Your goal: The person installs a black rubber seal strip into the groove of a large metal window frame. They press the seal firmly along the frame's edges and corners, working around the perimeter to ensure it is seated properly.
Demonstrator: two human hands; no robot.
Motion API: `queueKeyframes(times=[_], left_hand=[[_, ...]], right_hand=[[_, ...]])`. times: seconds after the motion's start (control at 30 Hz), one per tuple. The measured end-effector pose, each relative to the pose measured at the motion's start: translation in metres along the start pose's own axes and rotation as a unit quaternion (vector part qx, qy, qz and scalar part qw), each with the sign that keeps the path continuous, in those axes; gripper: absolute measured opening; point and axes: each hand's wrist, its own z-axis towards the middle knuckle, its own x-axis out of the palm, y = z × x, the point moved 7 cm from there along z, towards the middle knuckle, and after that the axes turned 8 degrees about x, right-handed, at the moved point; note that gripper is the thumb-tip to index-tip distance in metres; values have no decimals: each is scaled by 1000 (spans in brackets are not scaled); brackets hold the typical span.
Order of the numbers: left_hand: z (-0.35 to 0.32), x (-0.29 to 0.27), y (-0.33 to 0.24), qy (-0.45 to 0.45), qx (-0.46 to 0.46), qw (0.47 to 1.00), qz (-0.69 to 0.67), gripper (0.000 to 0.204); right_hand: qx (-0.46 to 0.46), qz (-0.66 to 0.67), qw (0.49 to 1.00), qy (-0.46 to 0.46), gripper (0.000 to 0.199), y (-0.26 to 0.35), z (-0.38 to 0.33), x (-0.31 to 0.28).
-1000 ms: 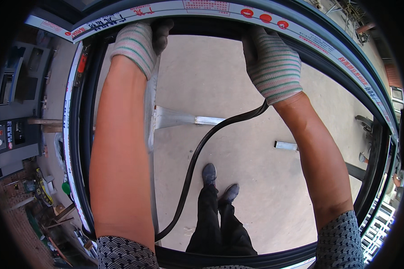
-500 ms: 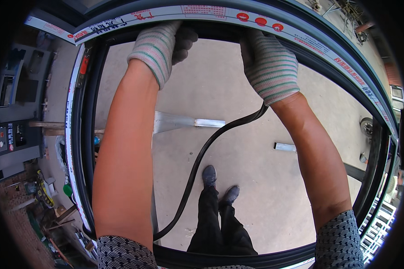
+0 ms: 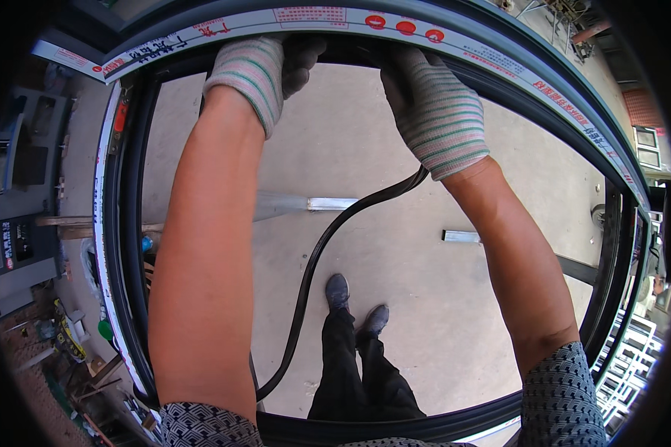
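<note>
A large dark window frame [image 3: 130,253] surrounds both forearms, its profiles covered with printed white protective film. At its far bar, my left hand [image 3: 250,78], in a striped glove with dark-coated fingers, is closed around the inner edge; its fingertips curl below the bar and the thumb is hidden. To the right along that bar, my right hand [image 3: 436,112] wears a matching glove and is closed, its fingertips hidden against the dark inner edge. A black rubber sealing strip [image 3: 309,272] comes out from under my right hand and hangs in a curve towards the frame's near left corner.
Through the frame show a concrete floor, my shoes [image 3: 338,290] and two silvery metal bar ends [image 3: 332,203] below. A grey machine with a control panel [image 3: 7,246] stands at left, near cluttered tools. White frames [image 3: 634,350] lie at lower right.
The view has shifted slightly, so the frame and floor sit a little further left. My right hand has moved slightly left along the far bar, closer to my left hand.
</note>
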Motion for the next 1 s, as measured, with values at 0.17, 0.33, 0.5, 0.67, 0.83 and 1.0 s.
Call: queueKeyframes(times=[0.17,0.33,0.5,0.67,0.83,1.0], left_hand=[[-6,8,-4,2,14,1000,-1,27],[-1,5,3,5,25,1000,-12,28],[6,1,16,-28,5,1000,-12,27],[-12,8,-1,-9,33,996,83,31],[-15,17,-4,-6,37,996,82,30],[-15,19,1,-7,48,999,-19,27]], right_hand=[[118,145,982,16,27,-55,-42,-19],[97,70,993,8,19,-78,-63,-39],[128,-5,992,3,25,-82,-40,-34],[119,1,991,52,26,-80,-27,-37],[100,-25,993,53,25,-82,-24,-36],[76,-19,996,47,23,-80,-23,-36]])
